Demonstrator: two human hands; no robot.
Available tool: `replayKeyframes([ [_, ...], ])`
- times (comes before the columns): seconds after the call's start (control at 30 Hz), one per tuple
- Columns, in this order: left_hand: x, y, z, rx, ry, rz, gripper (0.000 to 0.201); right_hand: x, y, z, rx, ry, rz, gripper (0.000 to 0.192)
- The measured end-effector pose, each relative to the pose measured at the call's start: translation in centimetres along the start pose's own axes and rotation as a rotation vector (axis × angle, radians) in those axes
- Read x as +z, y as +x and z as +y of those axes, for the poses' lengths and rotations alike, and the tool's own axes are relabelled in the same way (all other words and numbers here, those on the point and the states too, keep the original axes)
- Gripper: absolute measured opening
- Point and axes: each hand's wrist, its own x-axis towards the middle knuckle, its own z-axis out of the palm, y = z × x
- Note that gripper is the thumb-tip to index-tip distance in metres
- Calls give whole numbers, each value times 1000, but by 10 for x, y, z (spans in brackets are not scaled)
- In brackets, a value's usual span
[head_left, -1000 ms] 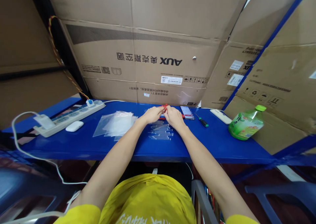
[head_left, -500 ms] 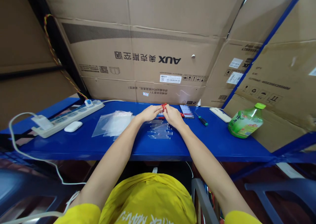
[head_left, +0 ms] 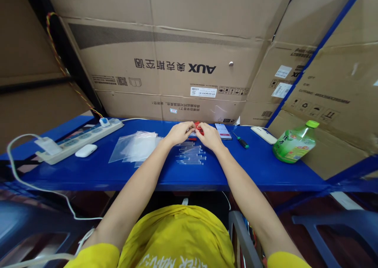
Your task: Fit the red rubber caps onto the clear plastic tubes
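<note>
both hands were out over the blue table (head_left: 124, 181), close to its back edge. the left hand (head_left: 180, 133) and the right hand (head_left: 210, 137) were near each other, with the red thing (head_left: 199, 129) between them. the fingers on both hands were bent and the tips were close together at the red thing, but they hid so much of it that i could not tell if either hand held it tight. a small red bit (head_left: 192, 139) lay just below the hands. nearer the person was a messy row of thin clear sticks (head_left: 191, 156). flat clear bags (head_left: 136, 147) lay in a pile by the left arm. a phone (head_left: 223, 131) lay just past the right hand, with a screwdriver (head_left: 242, 142) beside it. farther right, a green bottle (head_left: 292, 146) stood near a white block (head_left: 264, 135). far to the left were a power strip (head_left: 81, 140) and a little white case (head_left: 86, 150).
</note>
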Motion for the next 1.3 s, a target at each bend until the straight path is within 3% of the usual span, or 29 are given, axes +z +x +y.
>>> replayKeyframes([
  [0.13, 0, -2, 0, 17, -14, 2, 18, -1, -1, -3, 33, -66, -71, 25],
  [0.3, 6, -1, 2, -31, -27, -101, 27, -1, -1, -7, 38, -128, -111, 27],
  [0.47, 14, 3, -1, 51, -68, -194, 34, -1, -1, -8, 31, -145, -142, 26],
  [0.73, 12, 4, -7, 137, -76, -94, 27, 0, -1, -12, 76, -153, -154, 27],
  [1.3, 15, 8, -1, 155, -211, -43, 32, 4, 4, -27, 200, -231, -154, 28],
])
